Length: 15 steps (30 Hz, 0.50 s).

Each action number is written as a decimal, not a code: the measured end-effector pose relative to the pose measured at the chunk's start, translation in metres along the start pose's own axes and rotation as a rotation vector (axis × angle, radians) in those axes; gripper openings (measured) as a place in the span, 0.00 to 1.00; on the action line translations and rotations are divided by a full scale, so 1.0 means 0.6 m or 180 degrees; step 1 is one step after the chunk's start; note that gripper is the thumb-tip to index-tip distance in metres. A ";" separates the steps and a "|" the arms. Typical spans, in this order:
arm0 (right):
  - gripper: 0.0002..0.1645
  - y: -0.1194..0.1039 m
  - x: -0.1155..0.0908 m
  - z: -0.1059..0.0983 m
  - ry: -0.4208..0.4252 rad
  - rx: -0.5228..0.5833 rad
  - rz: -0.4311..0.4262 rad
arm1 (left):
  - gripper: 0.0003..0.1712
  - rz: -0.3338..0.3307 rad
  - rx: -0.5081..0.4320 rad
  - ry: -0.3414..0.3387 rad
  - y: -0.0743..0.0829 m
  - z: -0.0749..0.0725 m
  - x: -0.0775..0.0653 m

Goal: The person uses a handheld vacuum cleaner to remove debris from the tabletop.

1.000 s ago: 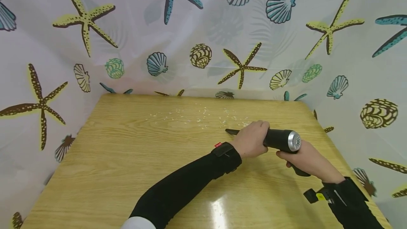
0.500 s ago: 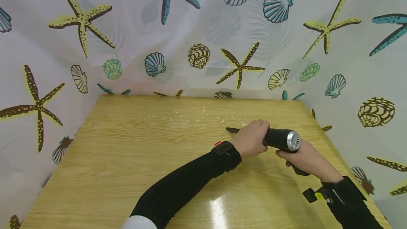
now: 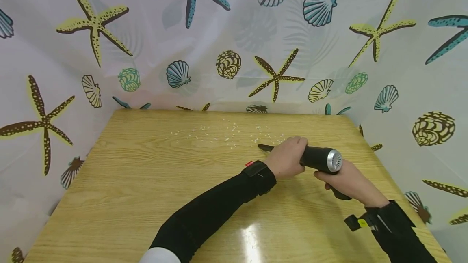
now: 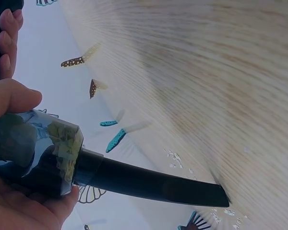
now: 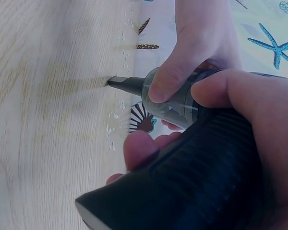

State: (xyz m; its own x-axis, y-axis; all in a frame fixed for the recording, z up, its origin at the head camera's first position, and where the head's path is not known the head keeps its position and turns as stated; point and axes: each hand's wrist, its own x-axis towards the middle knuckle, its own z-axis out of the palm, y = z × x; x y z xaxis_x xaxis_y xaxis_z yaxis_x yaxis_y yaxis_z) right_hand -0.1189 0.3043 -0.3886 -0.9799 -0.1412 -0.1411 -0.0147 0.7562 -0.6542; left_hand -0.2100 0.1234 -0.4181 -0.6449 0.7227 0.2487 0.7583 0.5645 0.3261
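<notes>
Both hands hold a black handheld vacuum cleaner with a silver end cap. My left hand grips the front part, around the clear dust cup, which has pale bits inside. My right hand is wrapped round the ribbed handle. The narrow flat nozzle points left, its tip at or just over the tabletop beside small white paper-like scraps. Whether the tip touches the wood cannot be told. In the right wrist view the left thumb presses on the clear cup.
A light wood table fills the lower view. The scraps lie scattered across its far middle part. A white curtain printed with starfish and shells stands along the back and both sides. Bright glare shows near the front.
The vacuum cleaner and both hands have shifted slightly left, and the nozzle tip sits a little farther left. The grip is the same, and the scraps look much as before.
</notes>
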 end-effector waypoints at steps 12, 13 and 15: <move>0.35 -0.001 0.010 0.008 -0.0041 0.0022 -0.0053 | 0.27 -0.0054 0.0053 -0.0028 -0.008 -0.006 -0.006; 0.35 -0.001 0.010 0.008 -0.0042 0.0019 -0.0054 | 0.27 -0.0066 0.0058 -0.0038 -0.009 -0.006 -0.007; 0.35 0.000 0.012 0.010 -0.0048 0.0023 -0.0059 | 0.27 -0.0088 0.0080 -0.0052 -0.010 -0.006 -0.008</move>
State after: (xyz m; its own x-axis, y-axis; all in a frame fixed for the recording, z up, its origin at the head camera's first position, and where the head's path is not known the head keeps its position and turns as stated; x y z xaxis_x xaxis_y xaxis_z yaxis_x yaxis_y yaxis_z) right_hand -0.1248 0.2994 -0.3937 -0.9763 -0.1648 -0.1402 -0.0313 0.7488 -0.6621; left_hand -0.2119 0.1148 -0.4180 -0.6640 0.7131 0.2249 0.7426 0.5940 0.3094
